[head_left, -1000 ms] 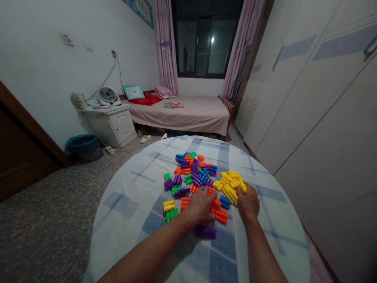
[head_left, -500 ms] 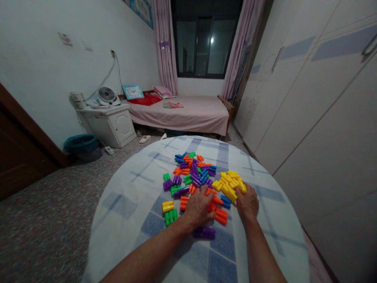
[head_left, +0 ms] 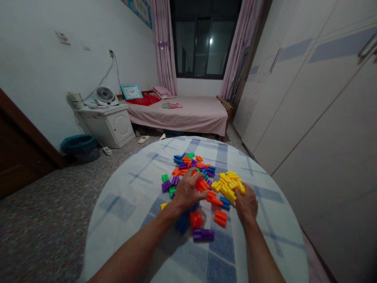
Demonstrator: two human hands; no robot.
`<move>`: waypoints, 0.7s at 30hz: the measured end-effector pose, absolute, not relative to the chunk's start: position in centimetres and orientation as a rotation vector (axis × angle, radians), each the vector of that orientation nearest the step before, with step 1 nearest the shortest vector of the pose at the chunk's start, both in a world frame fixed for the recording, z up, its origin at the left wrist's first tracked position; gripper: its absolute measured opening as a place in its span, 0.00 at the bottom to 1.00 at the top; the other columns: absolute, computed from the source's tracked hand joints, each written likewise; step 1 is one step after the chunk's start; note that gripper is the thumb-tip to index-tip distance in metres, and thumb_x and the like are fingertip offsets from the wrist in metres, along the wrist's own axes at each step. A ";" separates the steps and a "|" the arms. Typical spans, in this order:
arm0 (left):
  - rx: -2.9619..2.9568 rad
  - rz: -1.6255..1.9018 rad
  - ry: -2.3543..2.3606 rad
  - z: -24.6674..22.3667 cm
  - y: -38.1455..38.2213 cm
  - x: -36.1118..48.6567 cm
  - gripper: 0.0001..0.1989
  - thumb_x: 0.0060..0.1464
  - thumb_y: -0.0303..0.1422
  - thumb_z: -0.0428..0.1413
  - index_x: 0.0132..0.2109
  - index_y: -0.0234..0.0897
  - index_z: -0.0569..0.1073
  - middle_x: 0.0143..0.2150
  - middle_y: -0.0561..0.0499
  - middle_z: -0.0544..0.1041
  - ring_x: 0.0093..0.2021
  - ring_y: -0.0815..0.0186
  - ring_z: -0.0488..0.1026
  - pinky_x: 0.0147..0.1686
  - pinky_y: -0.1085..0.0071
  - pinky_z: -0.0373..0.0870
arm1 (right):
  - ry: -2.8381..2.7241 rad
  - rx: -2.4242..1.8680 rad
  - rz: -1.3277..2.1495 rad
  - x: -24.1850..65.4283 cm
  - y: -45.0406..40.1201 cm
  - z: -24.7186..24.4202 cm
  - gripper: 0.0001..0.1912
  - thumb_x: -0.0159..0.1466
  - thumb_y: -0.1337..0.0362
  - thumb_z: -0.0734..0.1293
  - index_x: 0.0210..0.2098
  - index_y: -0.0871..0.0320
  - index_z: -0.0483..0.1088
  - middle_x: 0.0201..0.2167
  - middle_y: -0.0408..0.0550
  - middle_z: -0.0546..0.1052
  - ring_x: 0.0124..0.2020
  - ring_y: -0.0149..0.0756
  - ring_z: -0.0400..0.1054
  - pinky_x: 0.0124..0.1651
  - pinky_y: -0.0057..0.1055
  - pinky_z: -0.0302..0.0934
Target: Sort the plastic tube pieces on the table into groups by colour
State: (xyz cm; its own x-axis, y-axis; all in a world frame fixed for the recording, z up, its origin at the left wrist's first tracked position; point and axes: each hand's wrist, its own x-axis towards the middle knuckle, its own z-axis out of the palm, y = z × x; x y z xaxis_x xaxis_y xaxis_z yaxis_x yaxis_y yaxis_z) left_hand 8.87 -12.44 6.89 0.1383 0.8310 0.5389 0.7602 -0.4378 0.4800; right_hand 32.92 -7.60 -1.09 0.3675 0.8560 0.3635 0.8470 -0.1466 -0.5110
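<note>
Over the middle of the pile of plastic building pieces, my left hand is curled with its thumb and fingers around orange building pieces. My right hand rests at the right side of a heap of yellow building pieces, fingers closed against the nearest ones; its fingertips are partly hidden. Between my hands lie a blue piece and an orange piece. Nearer to me are a red-orange piece and a purple piece. My left wrist partly hides a yellow piece.
Mixed purple, green, blue and orange pieces spread toward the far side of the round table, which has a checked cloth. Beyond stand a bed and a white cabinet with a fan. A wardrobe lines the right.
My left hand has moved up and away from me, toward the pile's middle, with orange pieces in its fingers. My right hand stays beside the yellow heap.
</note>
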 end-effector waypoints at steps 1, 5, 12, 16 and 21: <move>2.280 1.234 1.663 7.4 -11.6 7.8 0.23 0.44 0.38 0.61 0.49 0.40 0.69 0.54 0.46 0.64 0.52 0.59 0.66 0.52 0.64 0.66 | -1.471 -1.973 0.017 32.9 -7.6 -1.1 0.21 0.61 0.57 0.56 0.51 0.57 0.65 0.45 0.51 0.72 0.43 0.42 0.65 0.42 0.34 0.54; 2.159 1.258 1.993 7.6 -8.1 2.4 0.23 0.46 0.40 0.59 0.50 0.41 0.69 0.53 0.47 0.65 0.50 0.60 0.68 0.48 0.67 0.69 | -1.476 -1.967 0.024 33.0 -7.6 -1.1 0.22 0.61 0.57 0.57 0.51 0.58 0.65 0.44 0.51 0.72 0.44 0.42 0.65 0.42 0.34 0.55; 1.876 0.879 2.491 3.8 -4.4 -5.0 0.24 0.50 0.44 0.54 0.52 0.39 0.70 0.57 0.43 0.64 0.50 0.56 0.69 0.47 0.63 0.69 | -1.477 -1.955 0.030 33.1 -7.6 -1.3 0.22 0.60 0.57 0.56 0.51 0.59 0.65 0.44 0.52 0.72 0.43 0.42 0.65 0.43 0.34 0.55; 1.894 0.551 2.542 1.8 -4.0 -6.2 0.22 0.53 0.42 0.50 0.52 0.38 0.71 0.63 0.41 0.58 0.56 0.50 0.64 0.50 0.57 0.66 | -1.479 -1.966 0.019 33.1 -7.6 -1.3 0.22 0.60 0.56 0.56 0.51 0.58 0.65 0.45 0.51 0.72 0.43 0.42 0.65 0.43 0.34 0.55; 1.870 0.681 2.602 2.3 -4.3 -5.4 0.26 0.54 0.42 0.50 0.58 0.37 0.64 0.65 0.37 0.56 0.62 0.46 0.55 0.56 0.49 0.57 | -1.488 -1.959 0.019 33.2 -7.5 -1.4 0.22 0.60 0.56 0.56 0.51 0.58 0.65 0.45 0.52 0.72 0.44 0.42 0.65 0.43 0.35 0.55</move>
State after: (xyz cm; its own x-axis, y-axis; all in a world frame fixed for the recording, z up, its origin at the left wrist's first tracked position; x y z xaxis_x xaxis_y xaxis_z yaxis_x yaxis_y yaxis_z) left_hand -5.44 -4.26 2.33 -0.3420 0.8752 0.3423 0.9307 0.2650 0.2524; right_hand 33.16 -7.50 -1.37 0.3499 0.8606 0.3701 0.8510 -0.1269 -0.5095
